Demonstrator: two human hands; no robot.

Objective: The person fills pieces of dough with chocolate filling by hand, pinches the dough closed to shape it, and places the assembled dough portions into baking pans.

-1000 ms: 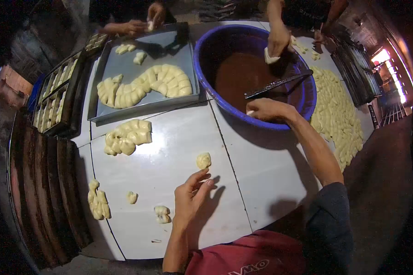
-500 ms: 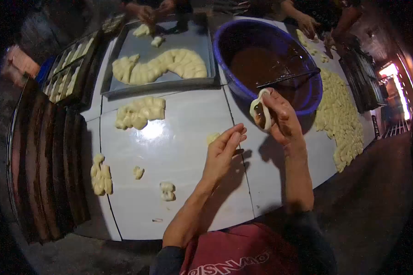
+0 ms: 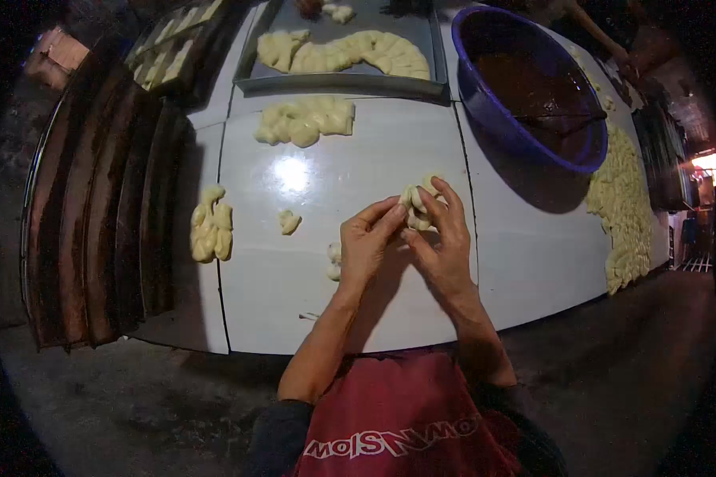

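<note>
My left hand (image 3: 367, 242) and my right hand (image 3: 445, 250) meet over the white table (image 3: 294, 215). Between their fingertips they pinch a small piece of pale dough (image 3: 411, 200); its brown filling is not visible now. Just behind my right fingers lies another dough piece (image 3: 431, 184), partly hidden. Beside my left wrist sits a small dough lump (image 3: 334, 262), half covered by the hand. Further left are a little dough scrap (image 3: 289, 222) and a cluster of dough pieces (image 3: 212, 226).
A purple basin (image 3: 485, 95) of brown filling, with a dark stick across it, stands at back right. Behind is a metal tray (image 3: 334, 82) with dough. Dough pieces (image 3: 624, 215) cover the right side. Dark trays (image 3: 95, 215) stand at left. Another person's arm (image 3: 597, 28) reaches in.
My right hand has come from the basin's rim down to my left hand with the filled dough. Both hands now pinch it, and its brown filling no longer shows. The view has shifted.
</note>
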